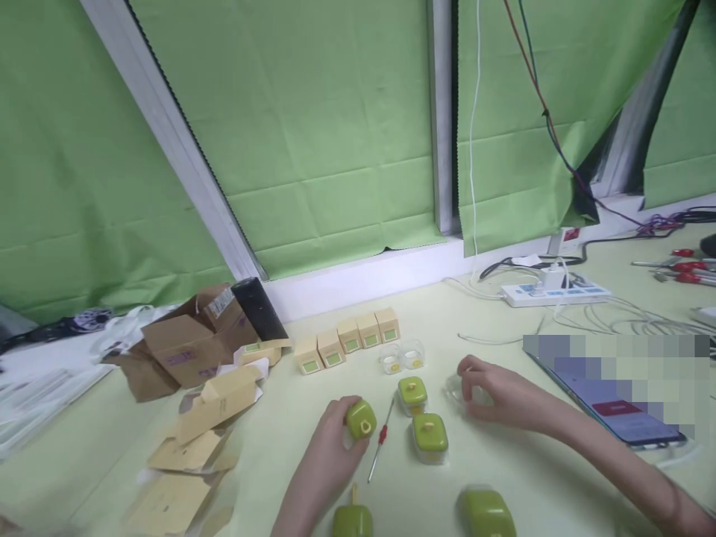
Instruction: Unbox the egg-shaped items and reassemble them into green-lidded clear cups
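Note:
My left hand (pixel 330 447) is closed around a small green square lid-like piece (pixel 361 420) with a pale loop on its face. My right hand (pixel 489 391) pinches a clear plastic container (pixel 456 391), blurred and partly hidden by the fingers. Between the hands stand two clear boxes with green lids, one farther (pixel 412 393) and one nearer (pixel 430 436). A thin screwdriver (pixel 382 435) with a red middle lies just right of my left hand. Two clear round cups (pixel 412 353) with yellow spots sit behind. Nearer me are a green piece with a stem (pixel 353 520) and another green piece (pixel 486 512).
Several small cream cartons (pixel 358 334) stand in a row at the back. Flattened cartons (pixel 218 410) and a brown cardboard box (pixel 190 339) lie left. A power strip (pixel 553 293) with cables and a phone or tablet (pixel 609 410) are right.

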A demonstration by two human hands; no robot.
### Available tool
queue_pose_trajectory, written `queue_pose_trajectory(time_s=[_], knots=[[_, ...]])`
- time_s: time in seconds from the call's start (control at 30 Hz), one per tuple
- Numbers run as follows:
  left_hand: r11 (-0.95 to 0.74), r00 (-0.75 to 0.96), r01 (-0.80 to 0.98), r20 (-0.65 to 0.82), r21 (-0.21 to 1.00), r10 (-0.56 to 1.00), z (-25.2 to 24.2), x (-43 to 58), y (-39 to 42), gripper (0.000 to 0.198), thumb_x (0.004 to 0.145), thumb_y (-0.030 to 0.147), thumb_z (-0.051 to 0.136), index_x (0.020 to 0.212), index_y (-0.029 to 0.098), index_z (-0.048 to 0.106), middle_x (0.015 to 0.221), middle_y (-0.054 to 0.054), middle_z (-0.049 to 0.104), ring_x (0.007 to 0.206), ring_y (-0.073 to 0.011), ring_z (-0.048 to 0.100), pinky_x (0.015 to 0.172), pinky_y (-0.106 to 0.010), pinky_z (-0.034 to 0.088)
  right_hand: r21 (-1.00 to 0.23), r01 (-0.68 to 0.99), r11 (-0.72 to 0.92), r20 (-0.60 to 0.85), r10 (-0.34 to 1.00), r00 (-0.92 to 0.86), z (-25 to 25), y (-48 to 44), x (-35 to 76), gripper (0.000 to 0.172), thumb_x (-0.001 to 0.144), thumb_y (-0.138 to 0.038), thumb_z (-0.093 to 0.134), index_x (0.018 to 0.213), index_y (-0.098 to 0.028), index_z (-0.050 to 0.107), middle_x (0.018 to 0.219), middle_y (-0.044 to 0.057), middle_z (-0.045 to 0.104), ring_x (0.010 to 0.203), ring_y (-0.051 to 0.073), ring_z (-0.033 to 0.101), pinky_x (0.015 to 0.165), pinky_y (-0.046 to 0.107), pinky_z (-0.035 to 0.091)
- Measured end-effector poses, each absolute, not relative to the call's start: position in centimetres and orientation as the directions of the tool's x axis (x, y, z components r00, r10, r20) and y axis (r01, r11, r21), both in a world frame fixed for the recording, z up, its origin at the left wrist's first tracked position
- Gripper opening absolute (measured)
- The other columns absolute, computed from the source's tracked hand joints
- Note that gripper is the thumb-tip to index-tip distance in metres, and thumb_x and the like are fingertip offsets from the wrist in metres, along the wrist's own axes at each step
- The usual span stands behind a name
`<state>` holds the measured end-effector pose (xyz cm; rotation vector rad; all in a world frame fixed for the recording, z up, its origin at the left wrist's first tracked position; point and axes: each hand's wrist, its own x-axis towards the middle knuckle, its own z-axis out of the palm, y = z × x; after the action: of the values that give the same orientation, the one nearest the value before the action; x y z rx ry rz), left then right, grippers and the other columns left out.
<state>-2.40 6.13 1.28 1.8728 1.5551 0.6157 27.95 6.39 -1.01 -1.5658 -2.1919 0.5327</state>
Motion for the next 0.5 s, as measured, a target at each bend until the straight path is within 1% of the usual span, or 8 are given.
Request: queue_pose_trajectory(time_s=[0.07, 0.1, 0.13, 0.2, 0.27, 0.33, 0.4, 0.5], knots=[[-0.085, 0.156, 0.638, -0.02, 0.765, 0.988, 2.4, -1.8, 5.5, 0.041, 0.069, 0.026, 0.054, 0.109, 0.02, 0.05, 0.115, -0.007, 0.058, 0.107, -0.0236, 0.054, 0.095, -0.035, 0.038, -0.524, 0.797, 0.302, 0.035, 0.942, -0.334, 0.0, 5.3, 28.2, 0.022, 0.063, -0.023, 0.064, 0.083, -0.024, 0.055, 0.089, 0.0, 0.063, 0.066, 0.018, 0.06, 0.057, 0.028, 0.045], [-0.072, 0.144, 0.598, -0.019, 0.798, 0.989, 2.9, -1.4, 5.2, 0.039, 0.068, 0.027, 0.056, 0.106, 0.02, 0.05, 0.11, -0.007, 0.059, 0.103, -0.0234, 0.056, 0.093, -0.035, 0.04, -0.535, 0.789, 0.301, 0.008, 0.936, -0.351, 0.5, 4.9, 28.3, 0.029, 0.062, -0.025, 0.067, 0.089, -0.024, 0.054, 0.088, 0.0, 0.063, 0.067, 0.019, 0.06, 0.056, 0.028, 0.046], [-0.063, 0.145, 0.539, -0.018, 0.84, 0.989, 3.3, -0.9, 5.0, 0.036, 0.067, 0.027, 0.057, 0.101, 0.02, 0.049, 0.105, -0.007, 0.061, 0.099, -0.0228, 0.057, 0.09, -0.035, 0.042, -0.55, 0.779, 0.302, -0.006, 0.931, -0.366, 0.9, 4.6, 28.4, 0.034, 0.063, -0.029, 0.068, 0.093, -0.024, 0.054, 0.091, 0.001, 0.064, 0.072, 0.021, 0.061, 0.059, 0.029, 0.047], [-0.053, 0.185, 0.361, -0.015, 0.931, 0.983, 3.8, 0.3, 4.7, 0.027, 0.068, 0.029, 0.058, 0.092, 0.019, 0.048, 0.094, -0.006, 0.062, 0.09, -0.0209, 0.059, 0.082, -0.033, 0.045, -0.582, 0.752, 0.309, 0.031, 0.933, -0.359, 1.7, 4.2, 28.5, 0.04, 0.069, -0.04, 0.068, 0.104, -0.025, 0.054, 0.106, 0.005, 0.062, 0.092, 0.026, 0.06, 0.076, 0.036, 0.048], [-0.033, 0.273, 0.138, -0.006, 0.99, 0.962, 3.8, 1.9, 4.6, 0.025, 0.071, 0.036, 0.056, 0.087, 0.018, 0.047, 0.085, -0.004, 0.061, 0.08, -0.0182, 0.059, 0.074, -0.03, 0.046, -0.641, 0.707, 0.3, 0.116, 0.948, -0.297, 2.3, 4.0, 28.4, 0.042, 0.077, -0.048, 0.061, 0.113, -0.027, 0.052, 0.119, 0.007, 0.057, 0.109, 0.029, 0.053, 0.092, 0.043, 0.041], [0.018, 0.354, -0.035, -0.004, 0.999, 0.935, 3.3, 3.8, 4.5, 0.033, 0.075, 0.045, 0.053, 0.091, 0.017, 0.047, 0.078, -0.002, 0.059, 0.068, -0.0149, 0.057, 0.067, -0.029, 0.045, -0.753, 0.595, 0.281, 0.152, 0.954, -0.258, 2.7, 3.7, 27.9, 0.042, 0.084, -0.05, 0.053, 0.12, -0.028, 0.05, 0.122, 0.008, 0.056, 0.111, 0.028, 0.052, 0.094, 0.044, 0.04], [0.074, 0.411, -0.104, -0.025, 0.992, 0.911, 2.9, 5.7, 4.4, 0.041, 0.077, 0.048, 0.053, 0.1, 0.017, 0.041, 0.077, -0.001, 0.059, 0.062, -0.0129, 0.056, 0.064, -0.028, 0.045, -0.862, 0.432, 0.265, 0.138, 0.943, -0.304, 2.9, 3.4, 27.1, 0.048, 0.085, -0.051, 0.051, 0.126, -0.028, 0.046, 0.12, 0.008, 0.057, 0.105, 0.026, 0.056, 0.09, 0.042, 0.045], [0.06, 0.455, -0.039, -0.035, 0.997, 0.89, 2.7, 8.1, 3.8, 0.041, 0.081, 0.047, 0.051, 0.107, 0.022, 0.03, 0.085, -0.002, 0.062, 0.07, -0.0138, 0.059, 0.07, -0.03, 0.046, -0.908, 0.326, 0.263, 0.138, 0.923, -0.359, 3.4, 3.1, 26.4, 0.049, 0.082, -0.051, 0.056, 0.121, -0.023, 0.053, 0.108, 0.008, 0.063, 0.096, 0.025, 0.06, 0.087, 0.041, 0.048]])
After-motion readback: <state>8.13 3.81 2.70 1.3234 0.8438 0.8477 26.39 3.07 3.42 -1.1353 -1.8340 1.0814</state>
